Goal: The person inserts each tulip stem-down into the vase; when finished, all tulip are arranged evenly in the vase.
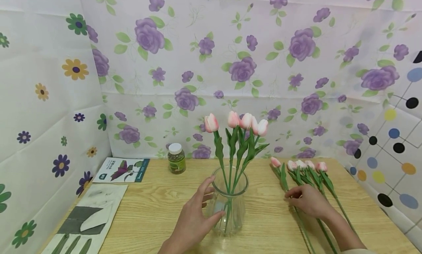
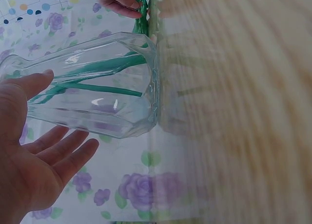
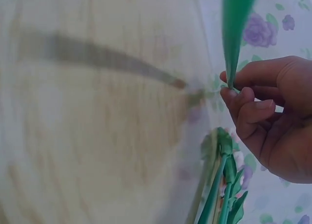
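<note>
A clear glass vase [image 1: 239, 210] stands upright on the table, holding several pink-and-white artificial tulips [image 1: 232, 137]. My left hand [image 1: 194, 217] is at the vase's left side, its thumb and fingers spread loosely about the glass; in the left wrist view the fingers are relaxed beside the vase wall. To the right, my right hand [image 1: 311, 202] pinches the green stem of a single tulip [image 1: 282, 177] between thumb and fingertips. That stem [image 3: 235, 34] shows between the fingertips in the right wrist view. Several more tulips [image 1: 310, 168] lie side by side under and beyond this hand.
Behind the vase to the left stands a small jar with a white lid [image 1: 177, 159]. A printed leaflet [image 1: 121, 170] lies at the table's back left corner, with a grey-and-white patterned sheet [image 1: 89, 213] in front of it. Patterned cloth walls [image 1: 204, 74] enclose the wooden table.
</note>
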{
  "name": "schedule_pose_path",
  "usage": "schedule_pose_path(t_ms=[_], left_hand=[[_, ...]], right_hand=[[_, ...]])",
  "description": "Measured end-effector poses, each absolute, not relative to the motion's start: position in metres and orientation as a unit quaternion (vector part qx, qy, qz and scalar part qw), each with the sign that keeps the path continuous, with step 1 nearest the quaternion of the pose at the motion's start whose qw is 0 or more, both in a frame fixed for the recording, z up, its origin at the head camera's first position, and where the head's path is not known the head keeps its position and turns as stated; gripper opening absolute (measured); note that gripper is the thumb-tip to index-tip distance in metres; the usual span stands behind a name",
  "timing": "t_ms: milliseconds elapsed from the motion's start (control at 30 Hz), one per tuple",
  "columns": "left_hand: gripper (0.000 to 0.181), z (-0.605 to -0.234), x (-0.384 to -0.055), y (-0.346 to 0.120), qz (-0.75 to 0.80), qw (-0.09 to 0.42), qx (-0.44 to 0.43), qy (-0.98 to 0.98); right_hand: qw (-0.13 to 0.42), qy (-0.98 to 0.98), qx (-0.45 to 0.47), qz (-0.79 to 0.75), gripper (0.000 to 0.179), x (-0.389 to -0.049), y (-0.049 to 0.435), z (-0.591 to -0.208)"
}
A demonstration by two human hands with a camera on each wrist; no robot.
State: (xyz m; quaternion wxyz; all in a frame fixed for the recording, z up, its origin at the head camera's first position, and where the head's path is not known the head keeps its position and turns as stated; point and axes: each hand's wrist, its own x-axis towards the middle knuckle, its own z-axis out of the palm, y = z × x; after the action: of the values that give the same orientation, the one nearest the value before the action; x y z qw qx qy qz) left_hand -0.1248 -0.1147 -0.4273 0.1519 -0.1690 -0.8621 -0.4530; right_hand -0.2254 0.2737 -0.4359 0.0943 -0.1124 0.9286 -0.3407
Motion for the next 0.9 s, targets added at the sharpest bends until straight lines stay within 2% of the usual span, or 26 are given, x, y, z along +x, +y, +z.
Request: schedule_pose_path(t_ms=[267,567,900], left_hand=[[0.103,-0.428,-0.125,-0.115,-0.45,0.156,-0.172,-0.862],[0.102,-0.425,-0.125,-0.115,-0.456,0.133,-0.167,-0.864],[0.101,-0.424,-0.125,-0.115,-0.455,0.13,-0.166,-0.865]], right_hand=[[0.106,0.898,-0.138,-0.404,0.029,-0.222,0.269,-0.426],[0.082,0.88,-0.114,-0.454,0.034,-0.221,0.259,-0.412],[0.063,0.854,-0.102,-0.507,0.043,-0.216,0.254,-0.395]])
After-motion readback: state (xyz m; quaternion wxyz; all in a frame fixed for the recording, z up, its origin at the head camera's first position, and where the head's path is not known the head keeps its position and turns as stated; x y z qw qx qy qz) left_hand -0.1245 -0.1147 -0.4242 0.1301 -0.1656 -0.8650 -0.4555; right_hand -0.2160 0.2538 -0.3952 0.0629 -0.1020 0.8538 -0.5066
